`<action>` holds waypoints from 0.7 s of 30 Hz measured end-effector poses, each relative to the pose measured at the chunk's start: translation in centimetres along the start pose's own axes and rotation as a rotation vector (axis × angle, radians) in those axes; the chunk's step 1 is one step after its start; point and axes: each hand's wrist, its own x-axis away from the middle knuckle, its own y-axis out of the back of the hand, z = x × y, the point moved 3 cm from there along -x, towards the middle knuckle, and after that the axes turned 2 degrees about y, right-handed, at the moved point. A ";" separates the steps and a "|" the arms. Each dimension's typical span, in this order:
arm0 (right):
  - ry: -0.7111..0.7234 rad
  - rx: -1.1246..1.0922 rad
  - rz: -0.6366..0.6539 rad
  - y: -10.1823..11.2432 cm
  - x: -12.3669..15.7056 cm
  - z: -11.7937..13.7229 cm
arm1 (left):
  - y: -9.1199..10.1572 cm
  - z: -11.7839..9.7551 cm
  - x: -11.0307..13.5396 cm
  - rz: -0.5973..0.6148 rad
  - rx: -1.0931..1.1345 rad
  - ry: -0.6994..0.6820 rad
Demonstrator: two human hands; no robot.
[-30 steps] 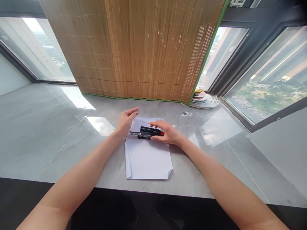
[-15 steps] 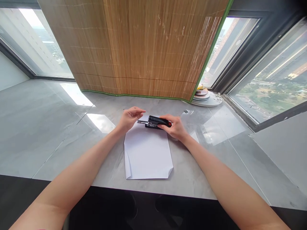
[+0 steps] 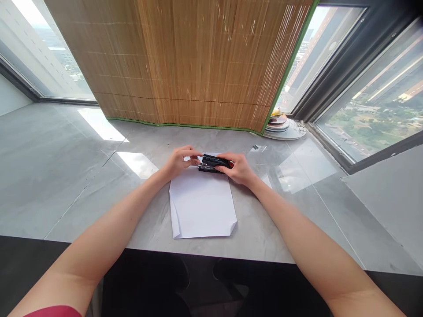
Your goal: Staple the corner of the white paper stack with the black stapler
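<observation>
A black stapler (image 3: 213,162) is held at the centre of the frame, over the top edge of a white sheet of paper (image 3: 201,204) that lies on the grey counter (image 3: 66,176). Whether it rests on the paper or is lifted just clear of it cannot be told. The rear of the stapler, where a red end shows, is clasped by the right hand (image 3: 240,169) with the fingers curled round it. The front tip is pinched by the left hand (image 3: 180,160), thumb and forefinger drawn narrowly together. The work in hand is judged to be on the stapler's front end, done with both hands. It is best done with the body kept steady and level in the right hand, so that only the pinching fingers act on the tip. Fingertips should be kept out of the mouth where staples are driven. The paper, with both lower corners folded over, is not held down by anything, so the stapler should not be dragged across it. Towards the top of the frame a bamboo blind (image 3: 198,66) hangs, and at the upper right a stack of plates (image 3: 280,125) stands well apart from the hands.
</observation>
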 end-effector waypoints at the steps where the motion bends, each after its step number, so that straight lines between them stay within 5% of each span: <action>1: 0.002 0.000 0.000 0.0 0.0 0.0 | 0.0 -0.1 0.0 0.000 -0.019 -0.004; 21: 0.028 0.028 0.013 0.0 0.0 0.0 | 0.6 -0.3 0.6 0.071 -0.212 -0.001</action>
